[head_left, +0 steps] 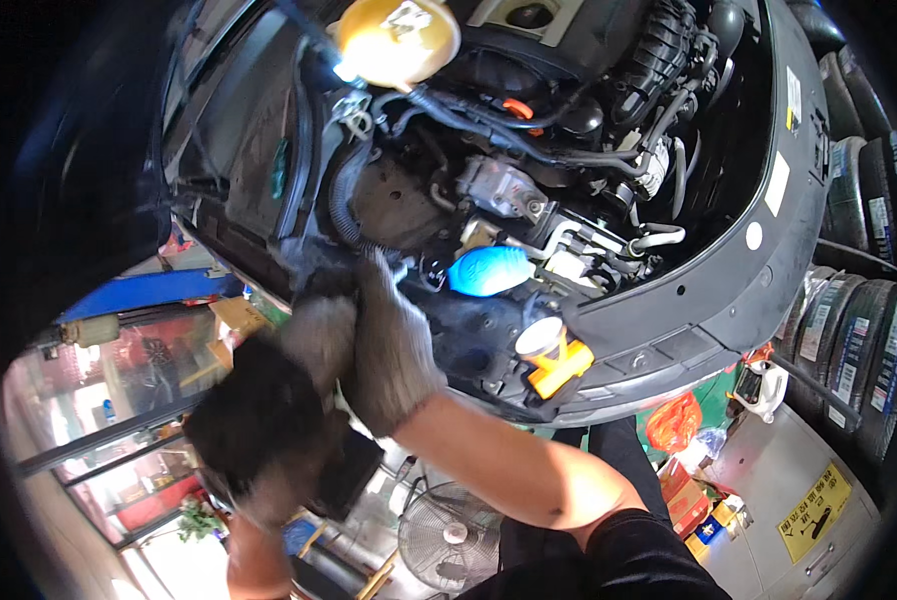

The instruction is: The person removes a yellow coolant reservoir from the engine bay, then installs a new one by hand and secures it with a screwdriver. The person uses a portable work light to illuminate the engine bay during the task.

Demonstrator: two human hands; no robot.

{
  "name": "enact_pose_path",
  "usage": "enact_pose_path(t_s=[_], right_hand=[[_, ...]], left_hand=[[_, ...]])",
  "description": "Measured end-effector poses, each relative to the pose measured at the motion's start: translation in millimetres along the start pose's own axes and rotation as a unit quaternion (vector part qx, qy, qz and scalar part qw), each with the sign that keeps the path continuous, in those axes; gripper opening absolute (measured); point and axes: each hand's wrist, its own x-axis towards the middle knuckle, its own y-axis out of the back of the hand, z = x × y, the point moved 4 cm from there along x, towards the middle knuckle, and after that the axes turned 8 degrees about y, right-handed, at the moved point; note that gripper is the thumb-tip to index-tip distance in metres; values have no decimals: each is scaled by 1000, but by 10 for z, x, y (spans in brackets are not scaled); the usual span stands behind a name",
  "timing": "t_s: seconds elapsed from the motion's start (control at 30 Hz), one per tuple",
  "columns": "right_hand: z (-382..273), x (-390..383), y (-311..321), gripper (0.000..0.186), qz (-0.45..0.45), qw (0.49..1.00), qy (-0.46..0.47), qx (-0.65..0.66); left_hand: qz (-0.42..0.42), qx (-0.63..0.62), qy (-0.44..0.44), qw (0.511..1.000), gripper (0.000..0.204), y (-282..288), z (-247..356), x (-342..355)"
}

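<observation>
I am holding my gloved left hand (321,335) and right hand (394,355) close together beside the engine bay (399,195), their grip indiscernible, near a blurred dark object (254,415) that insufficient support could drop.

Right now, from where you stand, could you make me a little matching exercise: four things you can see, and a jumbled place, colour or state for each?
Things:
1. Fan
2. Tyres
3. Right hand
4. Cap

Descriptions:
A. Gloved
B. In rows at the picture's right side
C. Bright blue
D. Near the picture's bottom edge

Pairs: 1-D, 2-B, 3-A, 4-C
</observation>
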Motion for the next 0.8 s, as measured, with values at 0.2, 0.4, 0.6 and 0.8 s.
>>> enact_pose_path(t_s=[0.2,0.4,0.6,0.8], right_hand=[[-678,939,-221,54,21,961,-56,269],[-1094,1095,-55,63,100,978,-134,124],[-1223,1096,3,58,143,974,-157,84],[-824,1668,365,63,58,969,-2,-239]], left_hand=[[-304,-474,316,763,30,-387,-126,1624],[-340,-543,358,679,23,-674,185,1992],[-393,-527,567,496,33,-891,302,1885],[-443,-503,442,596,35,-864,390,2067]])
